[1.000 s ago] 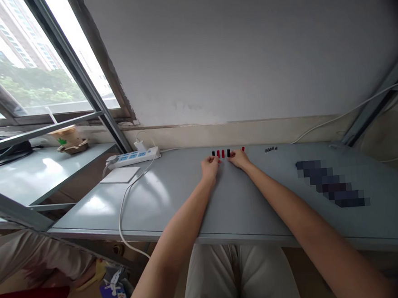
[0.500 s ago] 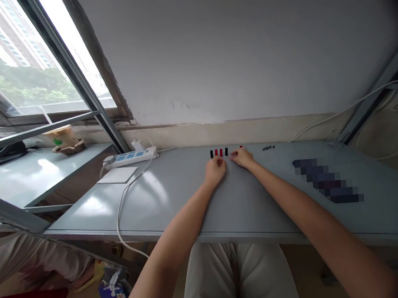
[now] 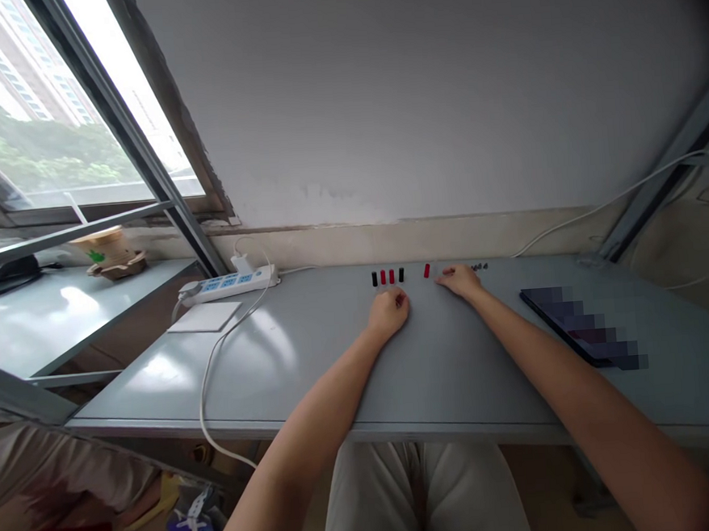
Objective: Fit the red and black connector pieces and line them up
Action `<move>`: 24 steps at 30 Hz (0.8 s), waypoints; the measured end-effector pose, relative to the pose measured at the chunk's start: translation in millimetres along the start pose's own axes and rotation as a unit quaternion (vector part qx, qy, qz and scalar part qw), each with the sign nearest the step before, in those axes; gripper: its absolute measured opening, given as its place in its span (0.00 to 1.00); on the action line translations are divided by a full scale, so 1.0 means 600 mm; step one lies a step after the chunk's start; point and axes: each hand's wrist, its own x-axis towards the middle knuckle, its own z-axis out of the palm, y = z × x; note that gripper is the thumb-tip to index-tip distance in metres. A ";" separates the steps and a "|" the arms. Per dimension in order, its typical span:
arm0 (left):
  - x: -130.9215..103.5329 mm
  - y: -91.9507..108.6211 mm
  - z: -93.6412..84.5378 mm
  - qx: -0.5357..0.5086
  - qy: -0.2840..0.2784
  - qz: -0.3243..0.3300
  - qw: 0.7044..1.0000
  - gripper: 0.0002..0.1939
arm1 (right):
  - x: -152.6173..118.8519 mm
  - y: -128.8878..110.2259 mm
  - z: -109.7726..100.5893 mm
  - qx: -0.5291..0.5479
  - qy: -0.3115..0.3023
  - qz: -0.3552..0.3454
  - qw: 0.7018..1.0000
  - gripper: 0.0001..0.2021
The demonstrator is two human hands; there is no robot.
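Observation:
My left hand [image 3: 389, 311] rests on the grey table, its fingers curled together; whether anything is inside is too small to tell. Just behind it stand a black piece [image 3: 375, 279], two red pieces [image 3: 388, 277] and another black piece [image 3: 401, 274] in a row. Farther right is a single red piece [image 3: 426, 271], slightly tilted. My right hand [image 3: 458, 281] is right of that piece and apart from it, thumb and fingers extended leftward; anything between the fingertips is hard to make out. Several small dark metal parts [image 3: 479, 266] lie beyond it, partly hidden.
A white power strip [image 3: 237, 282] and a flat white pad [image 3: 205, 317] sit on the table's left, with a white cable hanging over the front edge. A dark flat device [image 3: 568, 323] lies at the right. Another person's legs [image 3: 65, 472] show at lower left.
My right hand has moved right, uncovering the single red piece and covering some metal parts. My left hand has shifted slightly right and toward me. The view has moved a little.

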 end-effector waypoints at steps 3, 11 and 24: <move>-0.001 0.000 0.000 -0.007 -0.001 0.005 1.000 0.07 | 0.010 -0.010 0.012 -0.002 -0.013 0.014 1.000 0.23; -0.002 0.002 -0.003 -0.017 -0.003 0.001 1.000 0.07 | 0.006 -0.050 0.030 -0.002 0.001 0.003 1.000 0.13; -0.003 0.012 -0.009 -0.075 0.016 0.018 0.997 0.24 | -0.100 -0.087 -0.019 -0.031 -0.066 -0.152 0.986 0.09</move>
